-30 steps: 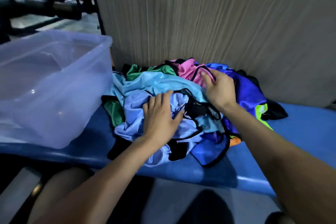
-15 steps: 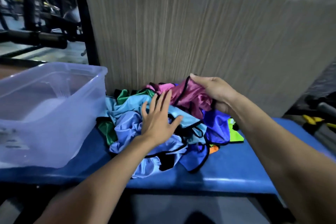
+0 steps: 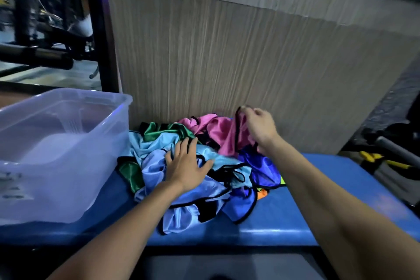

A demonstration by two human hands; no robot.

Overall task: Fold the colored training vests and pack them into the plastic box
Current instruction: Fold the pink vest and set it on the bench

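A tangled pile of coloured vests (image 3: 204,188) with black trim lies on the blue padded bench (image 3: 318,211): light blue, green, pink, royal blue, a bit of orange and neon yellow. My left hand (image 3: 186,166) presses flat on the light blue vests, fingers spread. My right hand (image 3: 259,127) pinches the black-trimmed edge of the pink vest (image 3: 225,134) and holds it lifted at the back of the pile. The clear plastic box (image 3: 109,143) stands on the bench to the left of the pile, and I see no vests inside.
A wood-grain panel (image 3: 227,63) rises right behind the pile. A black metal frame with gym gear (image 3: 56,41) stands at the back left. Dark equipment with yellow parts (image 3: 381,161) sits off the bench's right end. Bare bench padding lies right of the pile.
My right hand has pulled the pink vest up out of the pile and shifted its grip to the trim edge. My left hand settled flat on the light blue vests. The camera tilted up.
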